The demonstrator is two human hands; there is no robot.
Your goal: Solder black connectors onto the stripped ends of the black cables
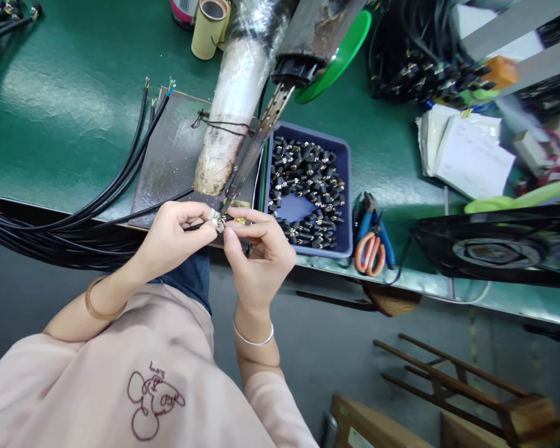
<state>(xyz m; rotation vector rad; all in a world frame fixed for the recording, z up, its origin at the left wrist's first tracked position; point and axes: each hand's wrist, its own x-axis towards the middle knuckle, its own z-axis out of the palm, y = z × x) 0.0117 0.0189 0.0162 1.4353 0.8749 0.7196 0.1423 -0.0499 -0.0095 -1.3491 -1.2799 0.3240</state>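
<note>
Pinching the end of a black cable [197, 226], the left hand [170, 242] has its thumb and forefinger almost closed. Opposite to it, the right hand [264, 255] has its thumb and forefinger brought near together on a small metal part [220, 225], which meets the cable end; finer details are too small to tell. Toward one o'clock from this part stands a soldering iron [303, 40], its tip just beside the fingers; whether it touches, one cannot tell. At twelve o'clock a wrapped tube [236, 90] reaches over a dark plate [163, 143] on the green counter [84, 112]. Toward two o'clock is a blue tray [348, 205] of black connectors [308, 162], and at nine o'clock a bundle of cables [51, 242].
</note>
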